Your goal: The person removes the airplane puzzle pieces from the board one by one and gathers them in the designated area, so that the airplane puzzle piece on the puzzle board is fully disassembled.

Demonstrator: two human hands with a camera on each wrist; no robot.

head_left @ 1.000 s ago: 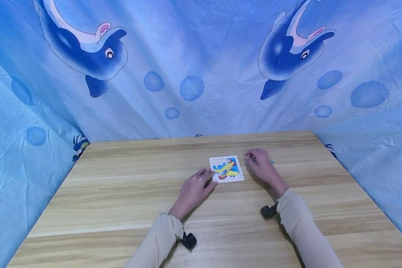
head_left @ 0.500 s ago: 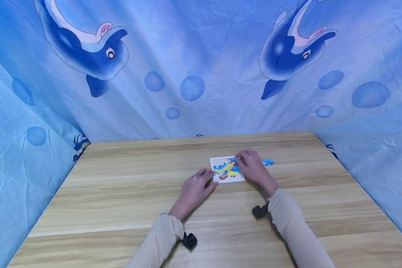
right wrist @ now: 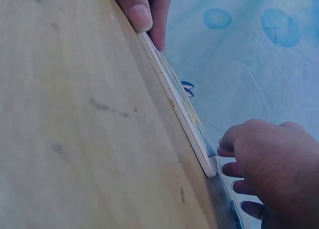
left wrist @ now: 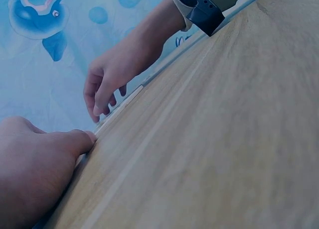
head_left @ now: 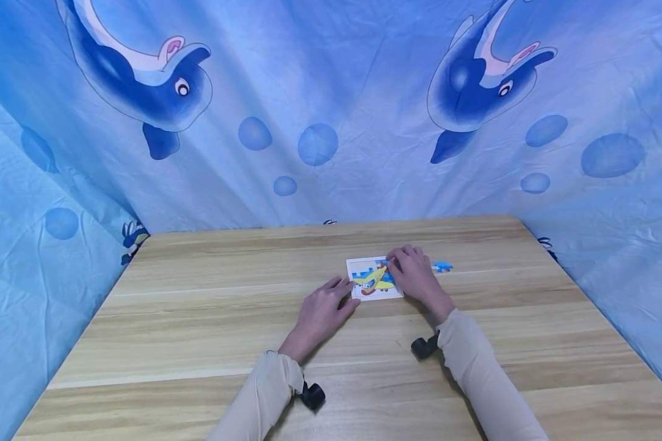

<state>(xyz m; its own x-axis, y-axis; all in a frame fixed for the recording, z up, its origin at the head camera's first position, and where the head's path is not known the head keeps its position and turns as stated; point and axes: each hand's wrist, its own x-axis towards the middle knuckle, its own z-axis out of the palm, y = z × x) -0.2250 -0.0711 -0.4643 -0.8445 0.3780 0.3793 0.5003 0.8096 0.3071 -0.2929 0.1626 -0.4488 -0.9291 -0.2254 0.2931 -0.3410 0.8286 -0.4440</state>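
A small jigsaw puzzle in a white frame (head_left: 367, 259) lies flat, showing a yellow airplane on blue; its upper left part is bare. My left hand (head_left: 321, 311) holds the frame at its lower left corner, thumb on the near edge and fingers along the left edge. In the right wrist view the left thumb (right wrist: 141, 17) sits right at the frame's end. Over the upper right corner, my right hand (head_left: 417, 277) bends its thumb and forefinger together on a small blue puzzle piece (right wrist: 211, 152), mostly hidden by the fingers.
Several loose blue puzzle pieces (head_left: 443, 267) lie just right of the right hand. The wooden table (head_left: 209, 312) reaches back to a blue curtain (head_left: 358, 73) with dolphins. Each wrist carries a black camera (head_left: 312, 397).
The right hand has moved left from beside the frame to its upper right corner with the puzzle piece, uncovering the loose pieces. The left hand has stayed in place.
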